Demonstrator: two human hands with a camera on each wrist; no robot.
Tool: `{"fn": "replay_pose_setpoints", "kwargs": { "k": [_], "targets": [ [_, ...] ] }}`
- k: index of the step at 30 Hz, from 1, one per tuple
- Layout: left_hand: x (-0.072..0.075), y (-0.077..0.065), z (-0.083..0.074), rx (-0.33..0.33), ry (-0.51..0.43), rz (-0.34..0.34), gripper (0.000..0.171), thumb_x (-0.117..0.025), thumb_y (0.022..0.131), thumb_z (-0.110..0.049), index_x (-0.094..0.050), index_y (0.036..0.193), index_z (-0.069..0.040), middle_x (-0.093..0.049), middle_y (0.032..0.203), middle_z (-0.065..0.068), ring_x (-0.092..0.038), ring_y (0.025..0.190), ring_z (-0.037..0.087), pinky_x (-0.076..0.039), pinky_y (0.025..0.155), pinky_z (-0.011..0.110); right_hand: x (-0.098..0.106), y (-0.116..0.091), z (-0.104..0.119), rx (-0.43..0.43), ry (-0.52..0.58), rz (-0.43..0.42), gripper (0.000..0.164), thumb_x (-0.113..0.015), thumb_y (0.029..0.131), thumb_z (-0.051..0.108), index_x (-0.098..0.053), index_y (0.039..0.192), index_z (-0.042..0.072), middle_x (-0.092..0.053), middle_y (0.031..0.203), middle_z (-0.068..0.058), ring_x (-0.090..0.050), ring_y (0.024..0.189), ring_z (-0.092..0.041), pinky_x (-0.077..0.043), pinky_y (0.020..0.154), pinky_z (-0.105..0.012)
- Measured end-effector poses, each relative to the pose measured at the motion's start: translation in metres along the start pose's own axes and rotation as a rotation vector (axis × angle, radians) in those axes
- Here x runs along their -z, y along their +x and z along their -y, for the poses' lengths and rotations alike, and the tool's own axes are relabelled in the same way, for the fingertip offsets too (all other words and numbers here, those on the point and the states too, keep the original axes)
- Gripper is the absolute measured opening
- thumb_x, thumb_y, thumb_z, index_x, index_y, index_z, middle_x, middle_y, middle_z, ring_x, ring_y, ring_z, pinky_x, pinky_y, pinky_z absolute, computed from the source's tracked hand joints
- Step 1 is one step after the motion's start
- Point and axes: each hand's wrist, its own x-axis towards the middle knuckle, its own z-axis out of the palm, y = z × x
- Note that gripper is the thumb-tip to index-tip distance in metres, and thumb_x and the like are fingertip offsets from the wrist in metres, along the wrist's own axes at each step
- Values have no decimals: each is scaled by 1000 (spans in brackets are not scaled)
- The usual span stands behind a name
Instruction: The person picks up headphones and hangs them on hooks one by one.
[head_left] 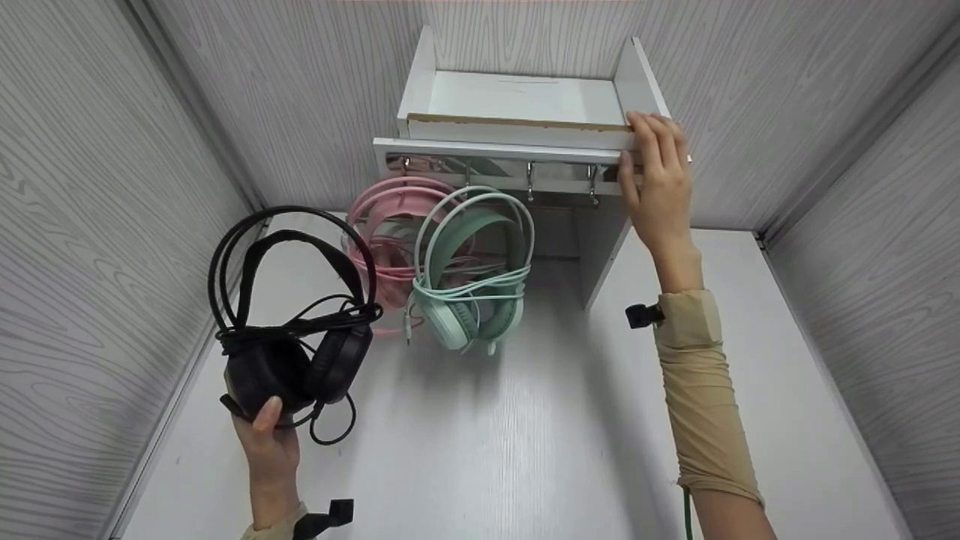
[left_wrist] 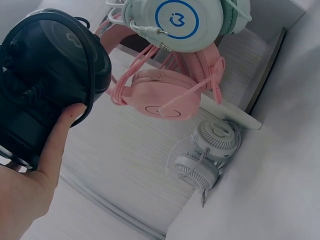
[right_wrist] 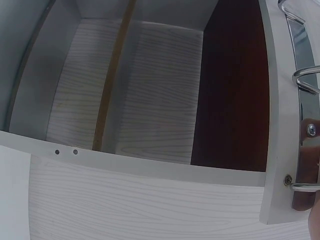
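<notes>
My left hand (head_left: 270, 442) holds black over-ear headphones (head_left: 259, 367) by an earcup, left of a white hook shelf (head_left: 517, 131). Their cable is wound around the headband. In the left wrist view, one finger (left_wrist: 57, 145) lies along the black earcup. My right hand (head_left: 660, 176) grips the shelf's right end, fingers over the top and thumb against the front hook board (head_left: 495, 176). Pink headphones (head_left: 390, 202) hang at the board's left end. Beside them hang mint green headphones (head_left: 446, 322), cable wrapped round, partly covering the pink pair.
Two metal hooks (head_left: 530, 181) right of the mint pair carry nothing. White headphones (left_wrist: 200, 155) show behind the pink pair in the left wrist view. The shelf's side panel (head_left: 604, 247) reaches down to the white surface (head_left: 487, 450). Wood-grain walls (head_left: 862, 187) enclose the area.
</notes>
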Motion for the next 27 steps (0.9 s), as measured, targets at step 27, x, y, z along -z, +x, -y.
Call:
{"fn": "replay_pose_setpoints", "kwargs": {
  "k": [27],
  "targets": [
    [-28,-4,3,-24,-36,212,66,-35,79,15,-48,142,0,-61,123,17,-63,103,22,-55,90,30,0,0,-1,10,3,-4,41,-51,104,17,-55,144,10,-57,140,-8,-42,136,-23,-25,120,-36]
  ]
}}
